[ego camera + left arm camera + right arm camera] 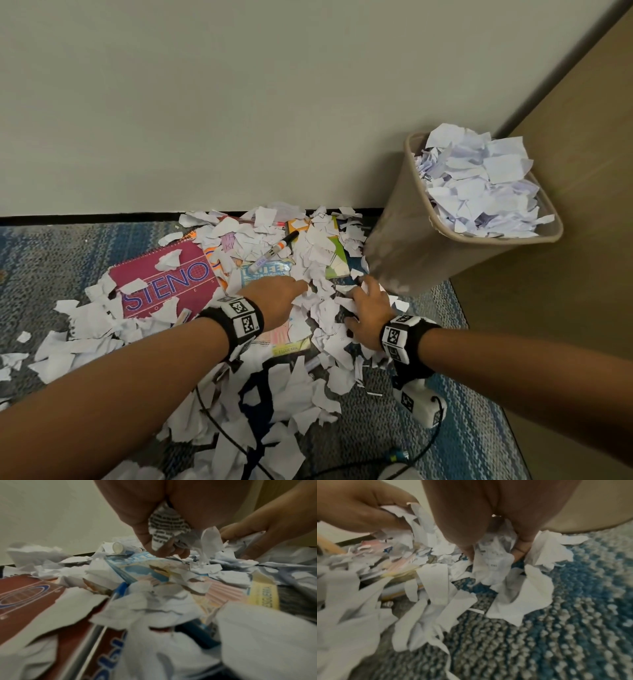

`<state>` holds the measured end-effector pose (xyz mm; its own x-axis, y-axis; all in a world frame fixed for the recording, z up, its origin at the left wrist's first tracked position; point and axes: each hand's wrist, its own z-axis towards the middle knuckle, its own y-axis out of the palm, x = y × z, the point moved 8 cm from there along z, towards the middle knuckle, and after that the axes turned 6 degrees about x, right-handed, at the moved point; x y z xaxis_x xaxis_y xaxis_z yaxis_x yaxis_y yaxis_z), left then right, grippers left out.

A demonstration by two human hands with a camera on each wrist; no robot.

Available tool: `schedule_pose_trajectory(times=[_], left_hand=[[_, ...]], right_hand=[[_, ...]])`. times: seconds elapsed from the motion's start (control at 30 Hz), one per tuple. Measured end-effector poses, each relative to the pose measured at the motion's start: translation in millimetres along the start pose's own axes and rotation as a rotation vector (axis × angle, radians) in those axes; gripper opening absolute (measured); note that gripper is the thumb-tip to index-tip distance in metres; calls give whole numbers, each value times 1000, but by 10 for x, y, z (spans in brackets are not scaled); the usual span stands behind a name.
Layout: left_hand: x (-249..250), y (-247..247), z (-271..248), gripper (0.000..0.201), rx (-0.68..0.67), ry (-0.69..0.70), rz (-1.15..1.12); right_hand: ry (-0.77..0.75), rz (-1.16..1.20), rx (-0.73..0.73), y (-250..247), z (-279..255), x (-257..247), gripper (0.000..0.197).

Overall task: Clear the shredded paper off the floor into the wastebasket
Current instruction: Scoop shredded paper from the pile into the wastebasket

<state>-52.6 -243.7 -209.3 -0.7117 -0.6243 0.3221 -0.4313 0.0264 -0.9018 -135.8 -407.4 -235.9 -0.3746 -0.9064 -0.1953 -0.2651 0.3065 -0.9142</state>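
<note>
Both hands — left hand (274,298), right hand (368,308) — clutching shredded paper (325,308) beside wastebasket (411,240)

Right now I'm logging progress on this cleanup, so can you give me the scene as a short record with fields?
left hand: grips torn paper, a printed scrap in its fingers
right hand: pinches white scraps off the carpet
wastebasket: tilted, heaped with paper above its rim, by the wall
paper on floor: much left, spread widely
mixed in: steno pad, marker, colourful booklets
task: not yet done
</note>
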Motion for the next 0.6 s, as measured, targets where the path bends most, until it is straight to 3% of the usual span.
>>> schedule_pose_trajectory(times=[0.1,0.23,0.37,0.5,0.6], left_hand=[[-68,-24,-27,39,-3,-31,-45],[-132,-156,-102,38,122,-76,-67],[-221,-216,-144,50,138,-137,-28],[-313,-230,-168,26,114,-142,-52],[-438,-159,-252,33,24,-182,-64]], right_hand=[[-129,-44,-10,-21,64,-82,37],[-129,42,8,-184,129,-98,21],[-166,170,4,-197,98,-195,40],[-166,101,29,-205,89,-256,27],[-177,61,38,-210,68,-269,35]])
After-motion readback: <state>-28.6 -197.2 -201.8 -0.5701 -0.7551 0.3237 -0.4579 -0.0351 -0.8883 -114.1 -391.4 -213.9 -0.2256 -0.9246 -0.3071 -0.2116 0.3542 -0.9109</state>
